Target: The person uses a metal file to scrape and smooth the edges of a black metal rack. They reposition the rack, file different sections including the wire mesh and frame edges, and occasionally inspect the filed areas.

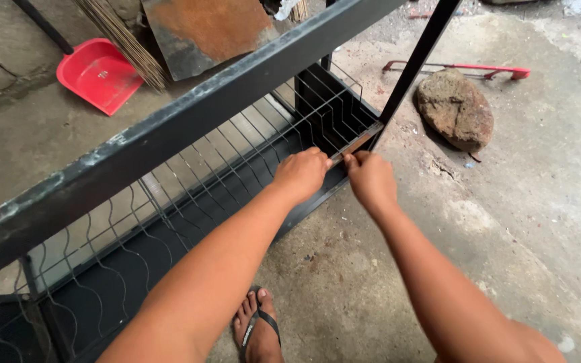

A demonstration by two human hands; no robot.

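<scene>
A black metal rack frame (189, 111) stands in front of me, with a wire grid shelf (237, 151) set low inside it. My left hand (302, 173) is closed around the front rail of the wire shelf near its right end. My right hand (370, 178) pinches the same rail (358, 142) just beside it, close to the black upright post (415, 60). Both forearms reach down from the bottom of the view. My foot in a black sandal (257, 326) stands on the concrete below.
A large brown rock (455, 107) lies on the concrete to the right of the post. Behind it lies a red-handled tool (458, 67). A red dustpan (99, 72), a straw broom (126, 40) and a rusty metal sheet (206, 30) sit at the back left.
</scene>
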